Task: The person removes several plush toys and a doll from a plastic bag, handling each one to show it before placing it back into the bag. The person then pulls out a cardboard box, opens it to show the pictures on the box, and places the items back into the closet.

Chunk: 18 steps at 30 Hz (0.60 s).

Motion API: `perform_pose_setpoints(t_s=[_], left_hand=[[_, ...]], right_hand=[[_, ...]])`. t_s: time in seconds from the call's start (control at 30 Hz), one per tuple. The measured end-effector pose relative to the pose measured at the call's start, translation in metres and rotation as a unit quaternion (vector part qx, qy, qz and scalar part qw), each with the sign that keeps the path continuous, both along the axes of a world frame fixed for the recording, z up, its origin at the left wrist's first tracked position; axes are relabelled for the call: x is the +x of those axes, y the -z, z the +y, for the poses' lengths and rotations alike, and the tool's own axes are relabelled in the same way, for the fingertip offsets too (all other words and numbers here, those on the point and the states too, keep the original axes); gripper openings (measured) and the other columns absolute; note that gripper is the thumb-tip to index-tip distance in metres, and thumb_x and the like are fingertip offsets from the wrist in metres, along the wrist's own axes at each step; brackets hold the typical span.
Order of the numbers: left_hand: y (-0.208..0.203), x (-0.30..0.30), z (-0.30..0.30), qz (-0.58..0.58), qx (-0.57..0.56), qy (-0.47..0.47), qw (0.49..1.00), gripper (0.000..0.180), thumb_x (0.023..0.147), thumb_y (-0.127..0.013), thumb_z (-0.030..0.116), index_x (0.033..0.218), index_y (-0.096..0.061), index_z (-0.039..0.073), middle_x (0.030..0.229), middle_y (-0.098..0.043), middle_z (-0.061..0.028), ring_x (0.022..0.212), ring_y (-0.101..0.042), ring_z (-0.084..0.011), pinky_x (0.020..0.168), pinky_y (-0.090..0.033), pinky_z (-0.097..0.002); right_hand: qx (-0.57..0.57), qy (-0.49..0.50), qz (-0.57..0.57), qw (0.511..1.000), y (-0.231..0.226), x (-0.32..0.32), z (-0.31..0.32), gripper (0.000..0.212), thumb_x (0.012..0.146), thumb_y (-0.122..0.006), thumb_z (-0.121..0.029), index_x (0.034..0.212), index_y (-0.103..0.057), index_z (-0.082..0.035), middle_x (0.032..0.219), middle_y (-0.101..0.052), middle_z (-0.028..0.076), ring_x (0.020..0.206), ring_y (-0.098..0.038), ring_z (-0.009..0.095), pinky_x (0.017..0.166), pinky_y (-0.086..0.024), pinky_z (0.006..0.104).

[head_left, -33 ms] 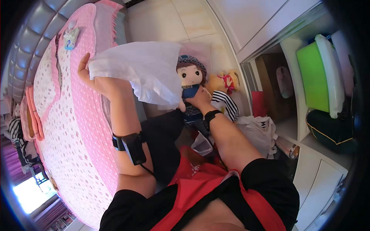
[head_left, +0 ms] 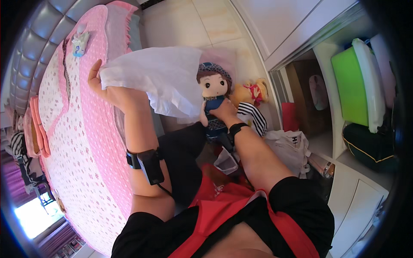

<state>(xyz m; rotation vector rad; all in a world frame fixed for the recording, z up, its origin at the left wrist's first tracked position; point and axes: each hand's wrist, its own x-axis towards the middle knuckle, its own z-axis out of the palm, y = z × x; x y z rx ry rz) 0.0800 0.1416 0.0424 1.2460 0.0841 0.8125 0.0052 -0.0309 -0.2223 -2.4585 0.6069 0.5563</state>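
My left hand (head_left: 99, 84) is raised beside the bed with a thin white cloth (head_left: 159, 75) draped over it. The cloth's near edge is in its grip, and most of the fingers are hidden under it. A cloth doll (head_left: 214, 86) with brown hair, a patterned blue cap and a blue outfit is upright in front of me, its face toward me. My right hand (head_left: 223, 111) is closed round the doll's chest. The far part of the white cloth reaches the doll's head on its left side.
A yellow plush toy (head_left: 254, 91) with a red bow, black-and-white striped fabric (head_left: 251, 118) and a white garment (head_left: 288, 144) lie behind the doll. The bed (head_left: 81, 172) is on the left. An open wardrobe on the right holds a green box (head_left: 349, 86) and a dark bag (head_left: 368, 144).
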Motion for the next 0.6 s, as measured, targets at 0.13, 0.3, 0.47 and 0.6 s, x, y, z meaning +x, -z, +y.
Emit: perform_pose_setpoints(t_s=[0.13, 0.3, 0.47, 0.6], left_hand=[[0.002, 0.006, -0.007, 0.046, 0.020, -0.026, 0.998, 0.026, 0.082, -0.047, 0.008, 0.108, -0.040, 0.008, 0.093, -0.046, -0.0083, 0.080, -0.052, -0.0180, 0.067, -0.049, -0.0297], [0.005, 0.007, -0.005, 0.041, -0.033, -0.009, 0.999, 0.024, 0.082, -0.044, 0.006, 0.106, -0.041, 0.008, 0.096, -0.043, -0.0075, 0.085, -0.050, -0.0183, 0.071, -0.047, -0.0294], [0.024, 0.019, -0.004, 0.018, -0.032, -0.041, 0.998, 0.022, 0.077, -0.042, 0.000, 0.098, -0.048, 0.006, 0.099, -0.041, -0.0082, 0.090, -0.044, -0.0177, 0.075, -0.043, -0.0291], [0.021, 0.011, -0.030, 0.153, 0.024, 0.066, 0.986, 0.021, 0.071, -0.041, 0.001, 0.087, -0.055, 0.002, 0.094, -0.046, -0.0112, 0.080, -0.048, -0.0180, 0.065, -0.043, -0.0278]], right_hand=[[0.157, 0.021, 0.022, 0.987, 0.017, 0.003, -0.042, 0.063, 0.054, -0.071, -0.027, 0.108, -0.050, -0.002, 0.095, -0.059, 0.017, 0.085, -0.060, 0.031, 0.074, -0.047, 0.0352], [0.430, 0.183, -0.116, 0.876, -0.033, -0.048, -0.075, 0.066, 0.059, -0.070, -0.014, 0.117, -0.042, -0.002, 0.101, -0.055, 0.014, 0.090, -0.055, 0.025, 0.078, -0.044, 0.0330], [0.497, 0.208, -0.214, 0.815, -0.089, -0.131, -0.102, 0.081, 0.063, -0.071, -0.003, 0.131, -0.026, -0.007, 0.121, -0.042, 0.015, 0.105, -0.047, 0.025, 0.087, -0.041, 0.0341], [0.531, 0.217, -0.183, 0.798, -0.105, -0.179, -0.120, 0.074, 0.063, -0.076, -0.005, 0.125, -0.034, 0.000, 0.120, -0.045, 0.013, 0.106, -0.048, 0.022, 0.087, -0.042, 0.0340]])
